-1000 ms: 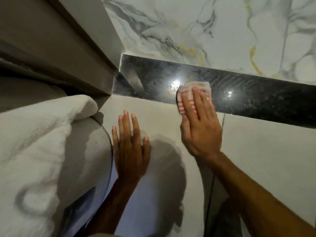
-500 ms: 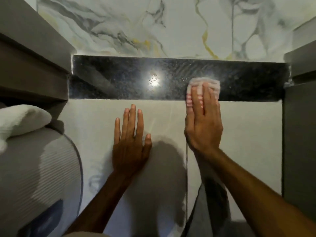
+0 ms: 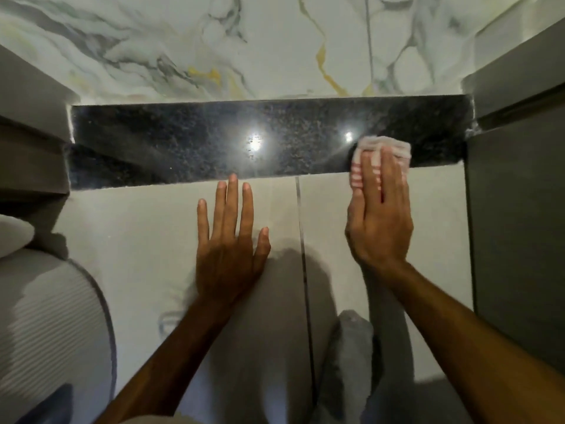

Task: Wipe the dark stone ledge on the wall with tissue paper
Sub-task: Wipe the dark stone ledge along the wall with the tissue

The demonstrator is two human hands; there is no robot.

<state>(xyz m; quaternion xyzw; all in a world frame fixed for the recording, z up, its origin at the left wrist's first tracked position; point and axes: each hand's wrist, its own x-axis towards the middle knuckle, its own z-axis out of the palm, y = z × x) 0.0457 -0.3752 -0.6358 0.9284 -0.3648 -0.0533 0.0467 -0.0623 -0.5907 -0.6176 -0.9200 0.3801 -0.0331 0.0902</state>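
A polished dark stone ledge (image 3: 183, 142) runs across the wall, speckled and reflecting two bright lights. Near its right end lies a folded white tissue paper (image 3: 394, 146) with pink stripes, partly over the ledge's front edge. My right hand (image 3: 377, 215) presses flat on the tissue, fingers together and covering most of it. My left hand (image 3: 229, 240) rests flat and open on the pale tile below the ledge, its fingertips just short of the ledge's edge.
Marbled white tile (image 3: 244, 44) rises above the ledge. Grey cabinet panels flank it on the left (image 3: 27, 123) and the right (image 3: 516, 209). A ribbed white rounded object (image 3: 46, 316) with a white towel (image 3: 12, 237) on it sits at lower left.
My right hand has slid the tissue rightward along the ledge, from its middle to near its right end. The view has shifted right. My left hand stays flat on the tile.
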